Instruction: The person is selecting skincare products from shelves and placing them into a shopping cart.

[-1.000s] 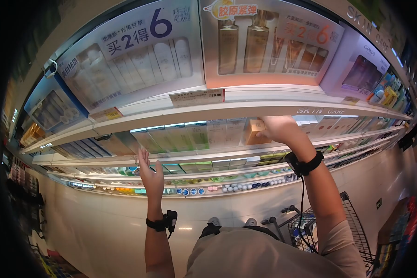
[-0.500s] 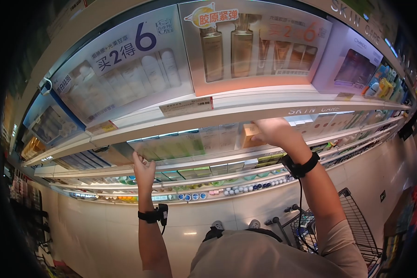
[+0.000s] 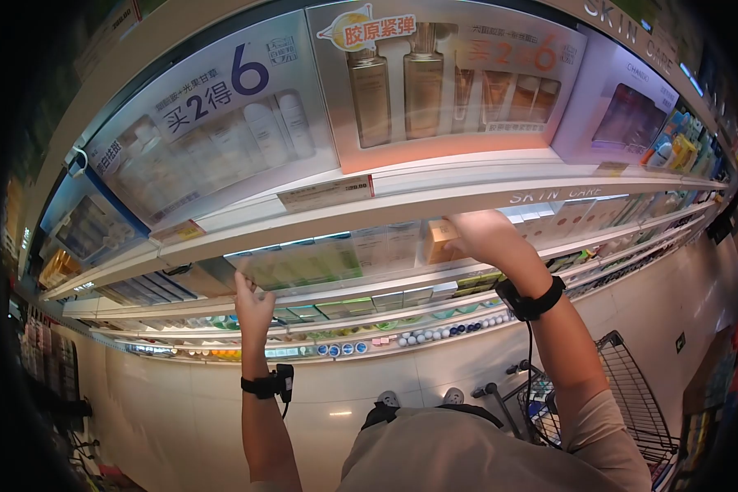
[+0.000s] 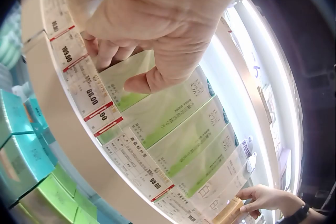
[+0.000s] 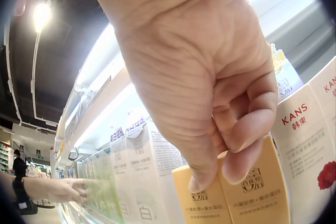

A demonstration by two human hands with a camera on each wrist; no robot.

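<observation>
My left hand (image 3: 253, 300) is raised to the second shelf and pinches the top of a pale green box (image 4: 122, 97) between thumb and fingers (image 4: 157, 79). That box stands first in a row of similar green cartons (image 3: 303, 261). My right hand (image 3: 477, 233) reaches the same shelf further right, and its fingers (image 5: 247, 134) curl over the top of an orange-yellow box (image 5: 252, 203), seen also as the orange box (image 3: 439, 239) in the head view. In the left wrist view my right hand (image 4: 261, 198) shows far off at the bottom right.
Price tags (image 4: 92, 96) line the shelf edge (image 3: 369, 287). White cartons (image 5: 139, 176) stand left of the orange box, a KANS box (image 5: 307, 145) right of it. Large gift sets (image 3: 435, 82) fill the top shelf. A shopping cart (image 3: 623, 402) stands at my lower right.
My left hand rose from open air below the shelf up to the green cartons and took hold of one. My right hand stayed on the orange box.
</observation>
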